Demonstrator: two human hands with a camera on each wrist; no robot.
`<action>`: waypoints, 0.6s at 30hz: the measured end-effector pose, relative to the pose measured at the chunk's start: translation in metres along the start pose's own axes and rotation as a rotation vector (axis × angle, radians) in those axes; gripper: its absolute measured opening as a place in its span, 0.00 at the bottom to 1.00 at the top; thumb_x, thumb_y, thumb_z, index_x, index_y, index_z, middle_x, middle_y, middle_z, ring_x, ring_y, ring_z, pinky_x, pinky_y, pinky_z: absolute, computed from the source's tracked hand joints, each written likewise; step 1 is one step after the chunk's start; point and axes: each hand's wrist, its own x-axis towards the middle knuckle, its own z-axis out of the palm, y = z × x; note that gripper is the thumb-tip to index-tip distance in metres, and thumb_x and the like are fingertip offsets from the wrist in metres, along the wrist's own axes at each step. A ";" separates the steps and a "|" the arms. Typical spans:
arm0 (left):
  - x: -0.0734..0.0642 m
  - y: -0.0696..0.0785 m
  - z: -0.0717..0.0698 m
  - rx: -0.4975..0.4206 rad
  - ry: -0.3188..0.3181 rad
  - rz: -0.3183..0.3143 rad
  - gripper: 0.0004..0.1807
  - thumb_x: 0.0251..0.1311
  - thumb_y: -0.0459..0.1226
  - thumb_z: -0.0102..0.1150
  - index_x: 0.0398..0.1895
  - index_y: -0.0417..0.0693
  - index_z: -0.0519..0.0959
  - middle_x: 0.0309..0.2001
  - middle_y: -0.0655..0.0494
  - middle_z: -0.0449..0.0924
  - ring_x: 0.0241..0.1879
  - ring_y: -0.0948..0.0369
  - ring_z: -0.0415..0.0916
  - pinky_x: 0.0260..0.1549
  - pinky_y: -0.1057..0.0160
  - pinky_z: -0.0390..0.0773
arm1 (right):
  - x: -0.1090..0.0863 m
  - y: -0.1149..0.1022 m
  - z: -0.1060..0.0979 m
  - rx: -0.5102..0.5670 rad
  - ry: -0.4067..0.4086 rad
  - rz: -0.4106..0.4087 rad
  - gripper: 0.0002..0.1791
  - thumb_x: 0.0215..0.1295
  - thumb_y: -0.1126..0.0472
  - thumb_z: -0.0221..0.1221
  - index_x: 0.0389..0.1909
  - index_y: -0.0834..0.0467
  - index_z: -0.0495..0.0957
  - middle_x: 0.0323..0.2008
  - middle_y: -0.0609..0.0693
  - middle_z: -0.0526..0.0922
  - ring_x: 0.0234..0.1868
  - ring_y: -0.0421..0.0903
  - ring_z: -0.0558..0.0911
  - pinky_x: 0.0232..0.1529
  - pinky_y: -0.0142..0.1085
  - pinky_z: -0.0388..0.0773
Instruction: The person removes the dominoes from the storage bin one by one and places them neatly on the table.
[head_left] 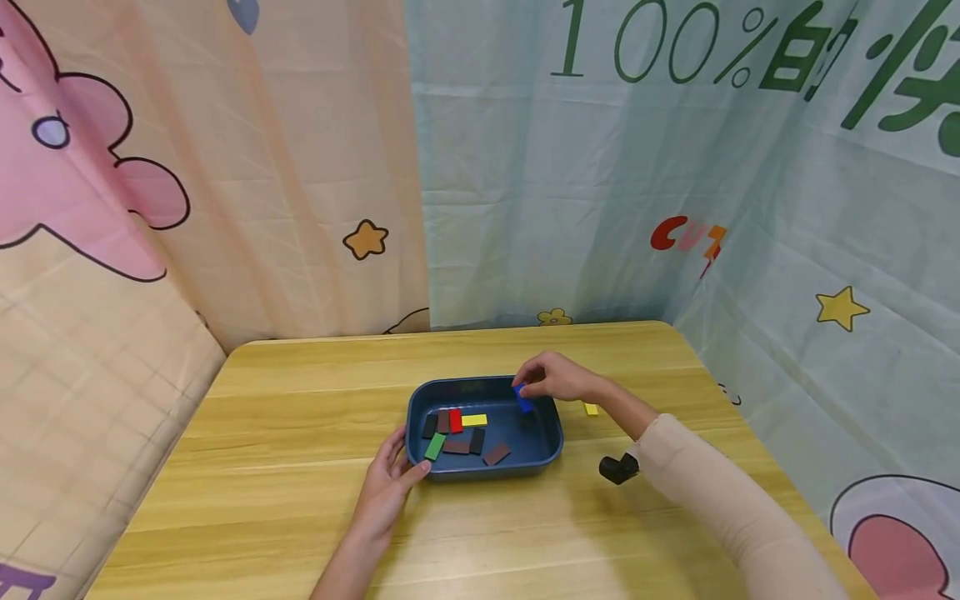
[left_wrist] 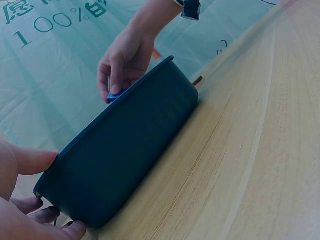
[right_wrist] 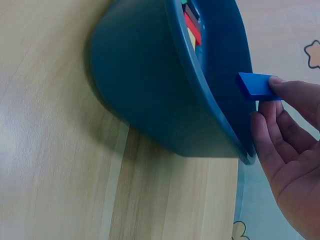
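Note:
A dark blue plastic tub point(head_left: 480, 474) stands on the wooden table. My left hand point(head_left: 386, 483) grips its left end, with the thumb point(left_wrist: 37, 161) at the rim and the other fingers against the outside wall. Over the far right corner, my right hand point(head_left: 557, 377) pinches a blue domino block point(right_wrist: 257, 86) between thumb and fingers, level with the rim. Inside, mostly to the left, lie a red block point(head_left: 455, 420), a yellow block point(head_left: 474, 420), a green block point(head_left: 434, 447), and several brown and black ones.
Another yellow block point(head_left: 591, 409) lies on the table point(head_left: 300, 417) right of the tub, partly behind my right forearm. A black object point(head_left: 618, 468) shows beside the right sleeve point(head_left: 720, 492). Printed curtains point(head_left: 540, 183) hang behind the table and along its sides.

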 end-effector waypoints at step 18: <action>0.004 -0.003 -0.004 -0.003 -0.011 0.007 0.41 0.68 0.23 0.61 0.80 0.38 0.55 0.79 0.36 0.53 0.75 0.39 0.55 0.68 0.48 0.67 | -0.026 0.026 -0.023 0.081 0.096 0.072 0.12 0.74 0.67 0.61 0.53 0.68 0.83 0.44 0.53 0.87 0.46 0.49 0.85 0.52 0.44 0.83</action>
